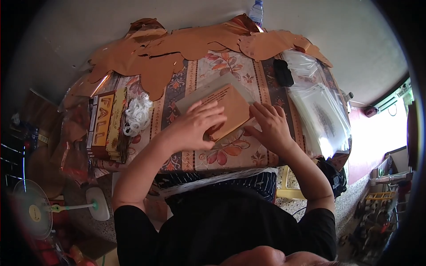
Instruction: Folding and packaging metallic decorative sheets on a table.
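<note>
A flat orange-brown packet (234,108) with small dark print on its face lies tilted on the table, over a greyish translucent sheet or sleeve (190,100). Across the packet's left side rests my left hand (197,123), fingers stretched out and thumb apart toward the near corner. That hand covers part of the packet. My right hand (271,126) touches the packet's right edge with its fingertips, its thumb spread away from the fingers. Neither hand appears closed around the packet.
Orange-brown sheets (195,42) spread along the table's far edge. To the left are a pile of white loops (138,114) and stacked printed packs (106,126). Clear plastic sleeves (321,117) and a black object (283,73) lie right; a bottle (256,13) stands behind.
</note>
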A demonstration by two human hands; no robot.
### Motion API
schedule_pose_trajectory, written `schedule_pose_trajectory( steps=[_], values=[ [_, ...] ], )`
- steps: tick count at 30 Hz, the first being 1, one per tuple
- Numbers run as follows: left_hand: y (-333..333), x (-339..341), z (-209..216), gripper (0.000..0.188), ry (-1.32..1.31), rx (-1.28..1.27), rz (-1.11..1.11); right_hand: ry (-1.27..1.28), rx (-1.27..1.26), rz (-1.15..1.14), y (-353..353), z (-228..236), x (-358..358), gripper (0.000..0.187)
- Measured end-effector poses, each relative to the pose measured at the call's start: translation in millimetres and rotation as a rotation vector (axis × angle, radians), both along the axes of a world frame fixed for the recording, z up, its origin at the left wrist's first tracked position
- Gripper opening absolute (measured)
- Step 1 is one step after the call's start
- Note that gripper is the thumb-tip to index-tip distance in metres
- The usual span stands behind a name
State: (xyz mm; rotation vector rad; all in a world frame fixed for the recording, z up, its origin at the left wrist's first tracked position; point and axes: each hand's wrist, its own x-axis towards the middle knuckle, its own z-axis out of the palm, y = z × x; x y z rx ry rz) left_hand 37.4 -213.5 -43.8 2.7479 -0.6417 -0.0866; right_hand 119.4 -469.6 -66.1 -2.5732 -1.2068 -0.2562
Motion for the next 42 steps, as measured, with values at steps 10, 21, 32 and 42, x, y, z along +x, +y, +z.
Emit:
schedule_pose_trajectory(
  steps=[10, 21, 32, 42],
  values=[
    [-31.9, -45.5, -25.3, 0.028, -0.437, 0.012, 0.024, -0.018, 0.006, 0.016, -0.2, 7.3, 3.7, 0.056],
    [-65.1, -58.6, -43.9, 0.035, -0.42, -0.098, 0.032, -0.123, 0.074, 0.451, 21.7, -2.2, -1.8, 0.013],
    [-54.9, -54.3, -45.9, 0.042, -0.299, -0.262, -0.02, -0.212, -0.025, 0.472, 33.1, -11.8, 3.2, 0.014],
    [-56.0, -57.4, -43.3, 0.043, -0.35, -0.247, -0.006, -0.193, 0.032, 0.482, 24.7, -7.6, -3.1, 0.013]
  ],
)
